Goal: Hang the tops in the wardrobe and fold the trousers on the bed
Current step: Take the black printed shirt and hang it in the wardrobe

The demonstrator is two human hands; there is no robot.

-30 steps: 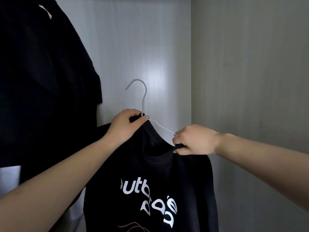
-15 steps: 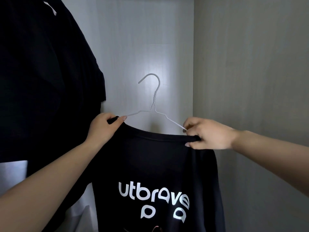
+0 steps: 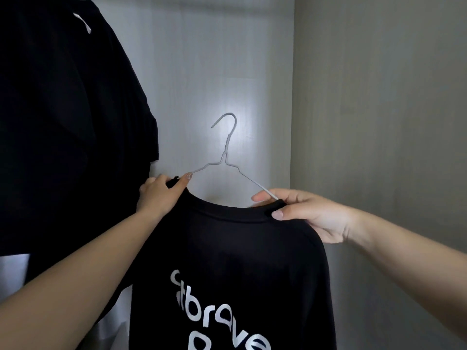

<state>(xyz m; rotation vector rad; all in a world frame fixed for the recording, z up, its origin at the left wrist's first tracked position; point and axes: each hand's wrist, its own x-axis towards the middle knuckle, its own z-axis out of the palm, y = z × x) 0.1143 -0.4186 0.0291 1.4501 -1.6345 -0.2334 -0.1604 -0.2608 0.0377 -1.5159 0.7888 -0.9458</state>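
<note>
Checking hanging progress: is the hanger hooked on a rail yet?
No. The white wire hanger has its hook free in the air; both hands hold the black T-shirt.

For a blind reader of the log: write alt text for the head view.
Two hands hold a black T-shirt on a white wire hanger inside a wardrobe: the left hand pinches the left shoulder, the right hand the right shoulder. The hook is free in the air. Another dark garment hangs at left.

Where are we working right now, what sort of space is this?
Most likely inside a wardrobe: pale panel walls meet in a corner, a dark garment already hangs at left, and both hands hold a black T-shirt on a white wire hanger.
</note>
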